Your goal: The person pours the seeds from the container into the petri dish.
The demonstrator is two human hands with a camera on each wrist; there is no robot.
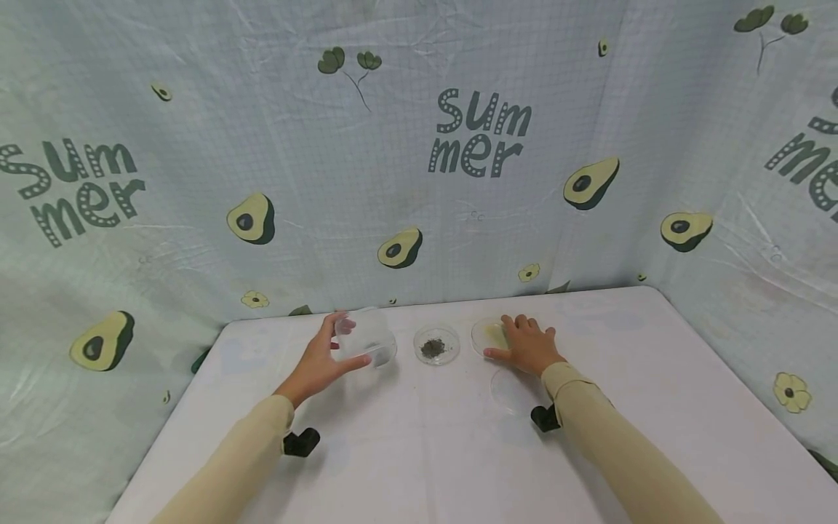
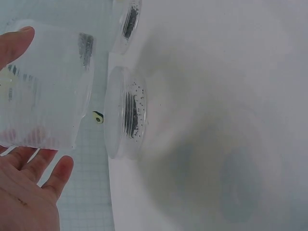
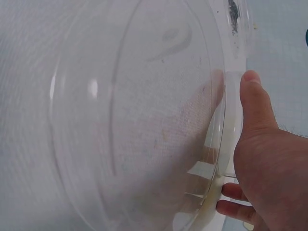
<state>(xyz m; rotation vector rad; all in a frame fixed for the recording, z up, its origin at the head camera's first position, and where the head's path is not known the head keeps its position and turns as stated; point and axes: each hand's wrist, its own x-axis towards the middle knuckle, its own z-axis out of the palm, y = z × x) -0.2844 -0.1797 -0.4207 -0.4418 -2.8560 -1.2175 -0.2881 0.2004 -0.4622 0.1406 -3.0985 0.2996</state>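
Note:
My left hand (image 1: 321,364) grips a clear plastic container (image 2: 53,96) with ribbed walls, thumb on one side and fingers on the other. It is raised off the table, over a petri dish (image 2: 127,113) with dark granules. A second petri dish (image 1: 436,344), holding a dark crumbly heap, lies between the hands. On the right, my right hand (image 1: 529,346) holds a petri dish (image 1: 486,336) with pale yellow content, the thumb at its near rim and the fingers at its far side. That hand covers part of the dish.
A clear round lid or dish (image 3: 144,120) lies on the table (image 1: 419,444) just in front of my right wrist. Behind the table's far edge hangs a curtain (image 1: 314,160) printed with avocados and lettering.

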